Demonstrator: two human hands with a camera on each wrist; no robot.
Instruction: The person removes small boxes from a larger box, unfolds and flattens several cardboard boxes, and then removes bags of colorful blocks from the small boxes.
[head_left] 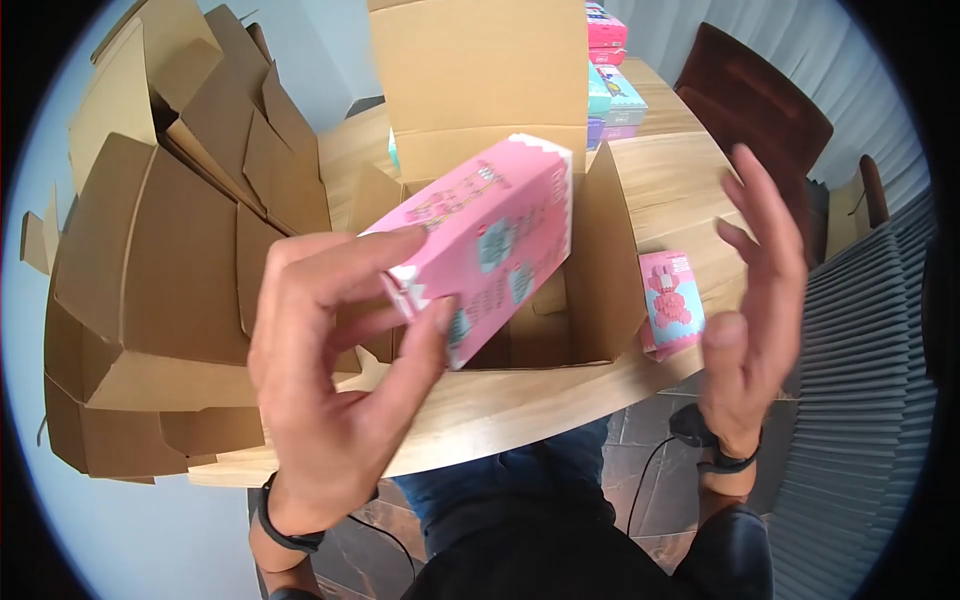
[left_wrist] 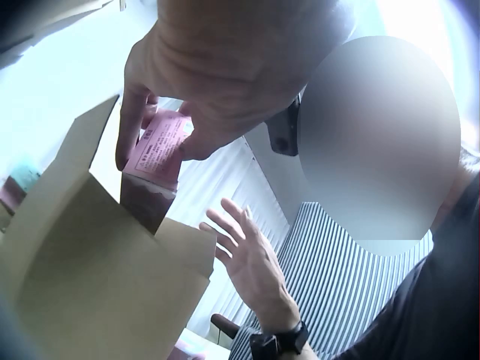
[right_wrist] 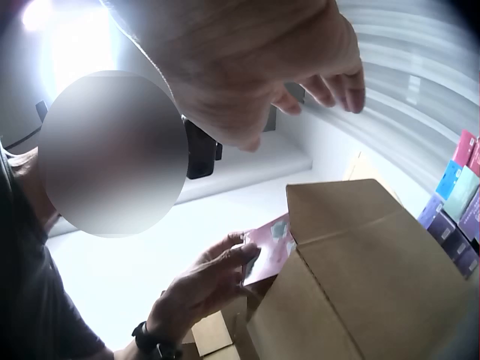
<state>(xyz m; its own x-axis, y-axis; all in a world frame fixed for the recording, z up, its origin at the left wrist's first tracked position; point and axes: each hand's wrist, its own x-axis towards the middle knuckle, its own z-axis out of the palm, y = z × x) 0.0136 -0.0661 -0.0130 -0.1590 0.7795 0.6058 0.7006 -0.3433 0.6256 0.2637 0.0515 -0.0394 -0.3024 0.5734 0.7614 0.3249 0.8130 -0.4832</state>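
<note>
My left hand (head_left: 335, 370) grips one end of a pink toy box (head_left: 490, 230), thumb on its near side and fingers over the top. That box is tilted, held above an open cardboard carton (head_left: 610, 270) whose back flap stands up. In the left wrist view the pink box (left_wrist: 159, 150) shows small printed text on its end, and its lower part overlaps the carton. My right hand (head_left: 755, 290) is raised to the right of the carton with fingers spread, holding nothing. Just left of it, a second pink box (head_left: 672, 305) with a pink figure printed on it rests on the table.
Flattened or folded cardboard boxes (head_left: 190, 260) pile up at the left. Several colourful boxes (head_left: 615, 95) are stacked behind the carton at the back right of the wooden table (head_left: 480, 425). A brown chair (head_left: 755, 95) stands beyond the table, near a grey pleated curtain (head_left: 850, 390).
</note>
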